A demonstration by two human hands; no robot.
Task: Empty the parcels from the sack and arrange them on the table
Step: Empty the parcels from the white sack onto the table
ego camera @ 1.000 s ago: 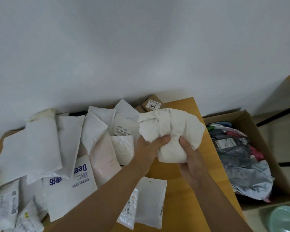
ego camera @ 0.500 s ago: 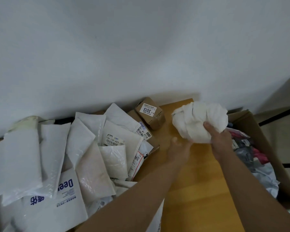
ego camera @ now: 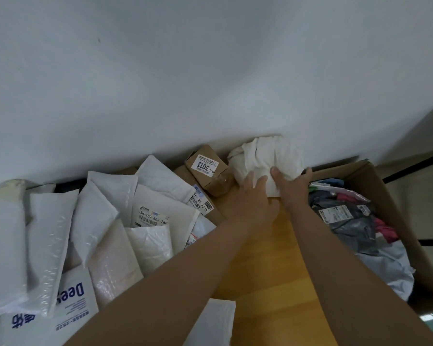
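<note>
White cloth sack (ego camera: 265, 158), bundled, being parked at the surface (ego camera: 268, 265) far corner; right hand (ego camera: 291, 182) gripping it, left hand (ego camera: 256, 193) pressing flat; parcels (ego camera: 110, 221) likely awaiting arranging next.

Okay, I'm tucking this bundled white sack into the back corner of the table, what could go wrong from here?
1. The sack sits at the table corner above the open cardboard box; once your right hand lets go it might roll in.
2. Your left hand is close to the small brown box and could knock it.
</note>
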